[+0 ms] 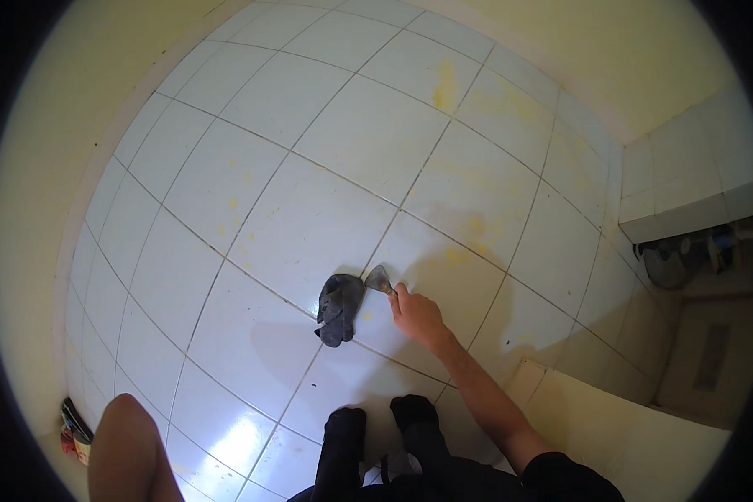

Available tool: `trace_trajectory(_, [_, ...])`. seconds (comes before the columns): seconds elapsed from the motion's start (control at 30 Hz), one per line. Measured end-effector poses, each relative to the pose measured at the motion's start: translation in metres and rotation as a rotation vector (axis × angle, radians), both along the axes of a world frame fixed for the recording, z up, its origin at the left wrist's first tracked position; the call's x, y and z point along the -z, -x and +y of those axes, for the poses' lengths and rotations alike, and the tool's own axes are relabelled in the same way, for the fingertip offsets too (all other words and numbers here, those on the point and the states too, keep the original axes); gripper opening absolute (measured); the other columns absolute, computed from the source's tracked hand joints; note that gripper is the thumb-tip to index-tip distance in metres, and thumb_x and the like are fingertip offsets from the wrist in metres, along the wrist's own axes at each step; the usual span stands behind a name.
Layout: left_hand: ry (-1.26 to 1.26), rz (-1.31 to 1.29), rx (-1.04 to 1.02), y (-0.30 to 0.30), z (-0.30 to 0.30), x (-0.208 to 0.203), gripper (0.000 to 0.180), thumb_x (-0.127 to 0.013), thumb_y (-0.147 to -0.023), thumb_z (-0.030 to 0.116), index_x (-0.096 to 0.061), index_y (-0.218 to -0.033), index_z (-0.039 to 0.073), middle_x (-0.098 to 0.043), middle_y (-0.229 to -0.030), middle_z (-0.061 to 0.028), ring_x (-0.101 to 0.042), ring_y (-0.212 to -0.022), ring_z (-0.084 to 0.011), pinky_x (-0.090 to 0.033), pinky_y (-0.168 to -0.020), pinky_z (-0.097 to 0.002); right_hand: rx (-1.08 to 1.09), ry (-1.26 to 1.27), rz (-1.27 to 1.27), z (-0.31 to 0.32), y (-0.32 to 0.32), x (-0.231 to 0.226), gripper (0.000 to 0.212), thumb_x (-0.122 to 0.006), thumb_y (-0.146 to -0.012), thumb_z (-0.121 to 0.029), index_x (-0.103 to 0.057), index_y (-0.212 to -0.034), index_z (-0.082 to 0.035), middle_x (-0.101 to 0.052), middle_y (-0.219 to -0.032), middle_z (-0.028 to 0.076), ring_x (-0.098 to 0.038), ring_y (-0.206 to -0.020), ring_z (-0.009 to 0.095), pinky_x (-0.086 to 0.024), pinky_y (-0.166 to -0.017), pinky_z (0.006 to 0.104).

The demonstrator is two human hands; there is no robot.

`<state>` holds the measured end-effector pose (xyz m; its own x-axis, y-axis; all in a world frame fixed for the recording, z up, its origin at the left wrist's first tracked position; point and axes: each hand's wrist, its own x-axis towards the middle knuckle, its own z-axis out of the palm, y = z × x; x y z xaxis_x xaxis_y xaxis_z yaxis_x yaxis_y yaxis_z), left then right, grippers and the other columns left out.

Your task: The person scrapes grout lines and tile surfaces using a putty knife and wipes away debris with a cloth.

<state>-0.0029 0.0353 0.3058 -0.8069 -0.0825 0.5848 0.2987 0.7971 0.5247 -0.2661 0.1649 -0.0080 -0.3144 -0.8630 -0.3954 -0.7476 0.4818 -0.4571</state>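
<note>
My right hand (417, 315) is closed round the handle of a scraper (378, 279) with a flat, flared grey metal blade. The blade is low over the white tiled floor, just right of a crumpled dark grey cloth (340, 309); I cannot tell whether they touch. My left hand is out of the picture. A bare bent limb (130, 439) shows at the lower left, without a hand in view.
Yellow stains (474, 238) mark the tiles (343, 180), mostly to the right and far right. Dark-covered feet (413, 410) stand at the near edge. A pale ledge (627, 418) lies right, a tiled block with dark items (669, 263) beneath beyond it, and small items (75, 431) at left.
</note>
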Motion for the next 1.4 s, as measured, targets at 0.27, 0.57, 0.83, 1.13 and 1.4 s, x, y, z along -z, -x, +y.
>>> trace_trajectory(0.27, [-0.077, 0.081, -0.044, -0.003, -0.001, 0.002, 0.053, -0.05, -0.103, 0.038, -0.055, -0.141, 0.001, -0.058, -0.141, -0.0168, -0.054, -0.133, -0.0298, -0.041, -0.113, -0.0447, 0.047, 0.157, -0.049, 0.018, -0.008, 0.012, 0.024, -0.058, -0.101, -0.03, -0.062, -0.109, -0.007, -0.071, -0.073, 0.018, -0.071, -0.069, 0.04, -0.056, -0.064, 0.0543])
trace_trajectory(0.57, [-0.711, 0.489, -0.507, 0.002, -0.012, 0.055, 0.049, -0.052, -0.104, 0.035, -0.056, -0.141, 0.002, -0.059, -0.141, -0.016, -0.054, -0.133, -0.0294, -0.041, -0.113, -0.0441, 0.002, -0.068, 0.114, 0.025, -0.019, -0.01, 0.035, -0.05, -0.107, -0.036, -0.062, -0.103, -0.004, -0.073, -0.077, 0.02, -0.073, -0.075, 0.042, -0.058, -0.069, 0.0523])
trace_trajectory(0.83, [-0.263, -0.511, -0.86, 0.064, 0.059, 0.293, 0.068, -0.077, -0.087, 0.021, -0.054, -0.15, 0.016, -0.046, -0.149, -0.0191, -0.043, -0.137, -0.0413, -0.039, -0.114, -0.0522, -0.016, -0.157, 0.075, -0.02, -0.03, -0.044, 0.038, -0.048, -0.105, -0.028, -0.074, -0.094, -0.003, -0.076, -0.092, 0.022, -0.075, -0.086, 0.04, -0.06, -0.076, 0.0507])
trace_trajectory(1.13, [-0.18, -0.474, -0.85, 0.044, 0.058, 0.337, 0.082, -0.078, -0.072, 0.007, -0.052, -0.15, 0.015, -0.045, -0.149, -0.0195, -0.044, -0.135, -0.0435, -0.04, -0.115, -0.0537, -0.078, -0.326, 0.077, -0.033, -0.025, -0.042, 0.041, -0.045, -0.107, -0.029, -0.075, -0.099, -0.003, -0.076, -0.102, 0.022, -0.075, -0.096, 0.04, -0.059, -0.082, 0.0503])
trace_trajectory(1.4, [-0.26, -0.405, -0.89, 0.045, 0.064, 0.353, 0.076, -0.074, -0.073, 0.0, -0.053, -0.145, 0.015, -0.045, -0.146, -0.019, -0.045, -0.134, -0.0425, -0.042, -0.113, -0.0518, -0.032, -0.251, 0.086, -0.05, -0.027, -0.04, 0.029, -0.053, -0.097, -0.021, -0.078, -0.103, -0.007, -0.078, -0.106, 0.018, -0.076, -0.097, 0.034, -0.06, -0.083, 0.0459])
